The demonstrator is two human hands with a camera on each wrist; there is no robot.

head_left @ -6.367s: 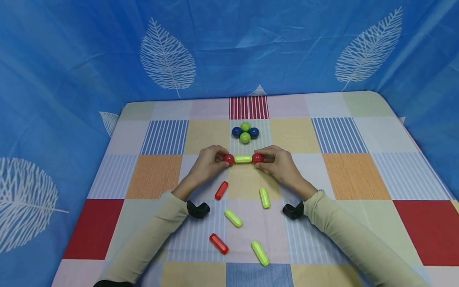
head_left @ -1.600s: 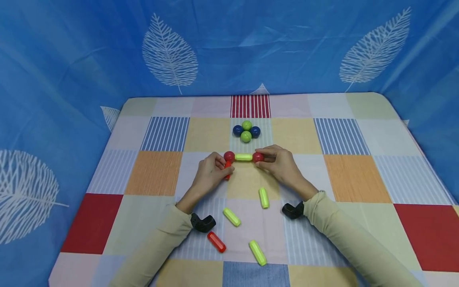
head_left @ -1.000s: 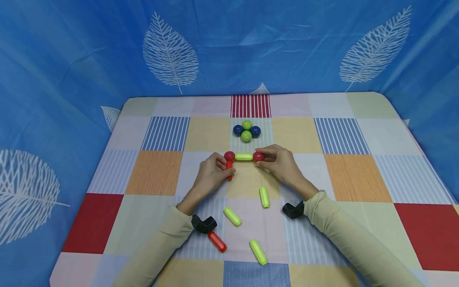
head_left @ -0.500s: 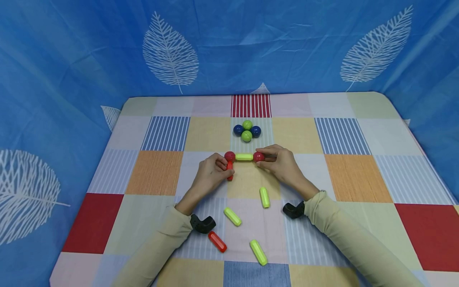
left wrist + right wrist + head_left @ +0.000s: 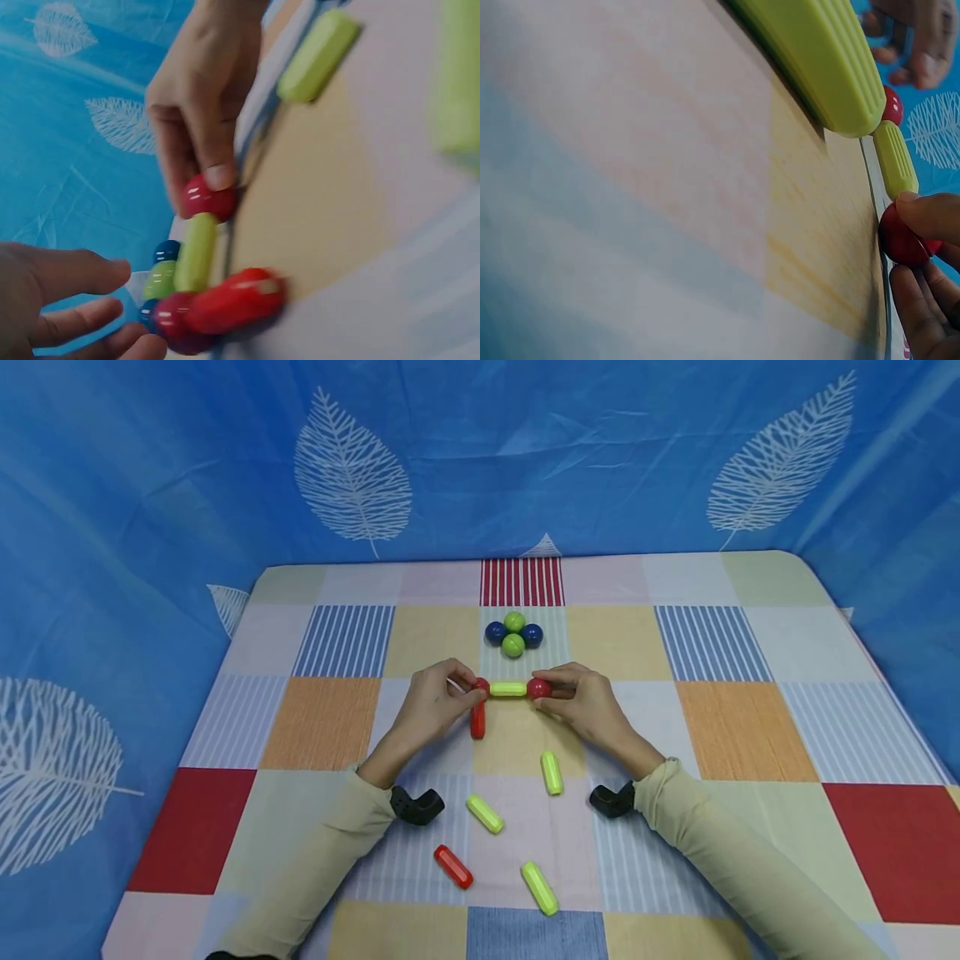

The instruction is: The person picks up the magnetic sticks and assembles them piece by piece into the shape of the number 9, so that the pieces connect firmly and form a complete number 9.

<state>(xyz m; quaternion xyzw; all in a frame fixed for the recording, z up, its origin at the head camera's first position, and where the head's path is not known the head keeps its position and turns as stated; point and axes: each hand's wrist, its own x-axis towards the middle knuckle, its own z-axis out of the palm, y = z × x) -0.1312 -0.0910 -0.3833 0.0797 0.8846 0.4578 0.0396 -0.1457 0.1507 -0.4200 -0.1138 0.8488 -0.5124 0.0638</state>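
Note:
In the head view, a yellow-green magnetic stick [image 5: 507, 689] lies crosswise between a left red ball [image 5: 482, 682] and a right red ball [image 5: 537, 688]. A red stick [image 5: 477, 722] extends from the left ball toward the person, its end against that ball in the left wrist view. My left hand [image 5: 438, 700] is right beside the left ball, and its thumb partly covers it in the head view. Both wrist views show its fingers spread, with the ball outside them. My right hand [image 5: 588, 702] pinches the right red ball between thumb and fingers.
Two blue balls [image 5: 532, 636] and two green balls [image 5: 513, 645] sit clustered behind the joined pieces. Nearer the person lie three loose yellow-green sticks [image 5: 552, 773] and a loose red stick [image 5: 453, 867]. A patchwork cloth [image 5: 720, 835] covers the table; blue curtains [image 5: 480, 460] surround it.
A red stick, earlier loose on the cloth, now meets the left ball. My left hand has released that stick and moved up to the ball. My right hand has kept its hold.

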